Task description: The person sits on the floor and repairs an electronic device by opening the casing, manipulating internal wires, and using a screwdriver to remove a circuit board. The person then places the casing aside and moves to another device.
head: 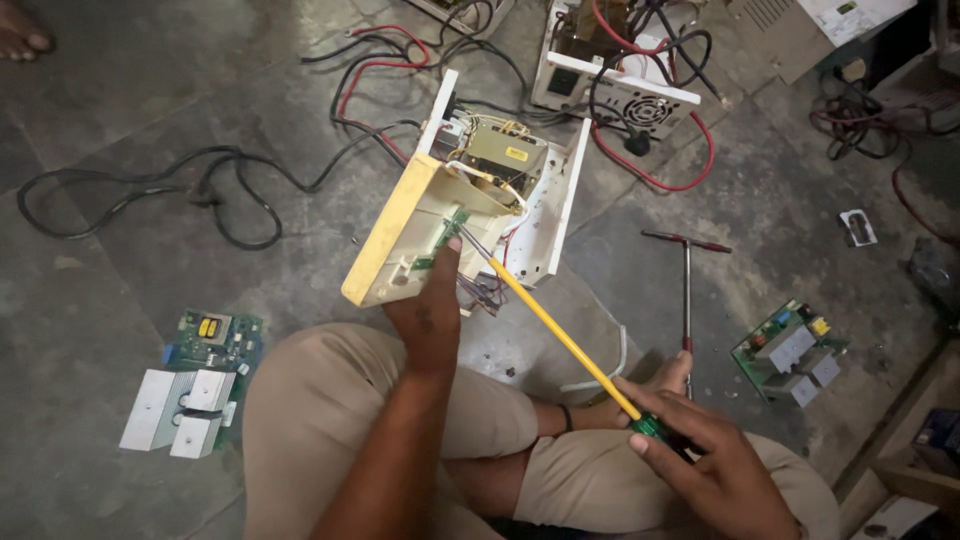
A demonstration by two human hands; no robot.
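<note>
Gripping the green handle of a long yellow-shafted screwdriver [570, 345], the right hand [705, 465] has its fingers wrapped shut around it. From that grip the shaft runs up and to the left, its tip at a small green circuit board [450, 232] inside the opened yellowed casing [400, 235]. Just beside the tip, the left hand [430, 310] is clamped on the casing's lower edge, thumb pressed on the board. Beyond the right hand, a T-handle driver [687, 280] lies on the stone floor [150, 290].
</note>
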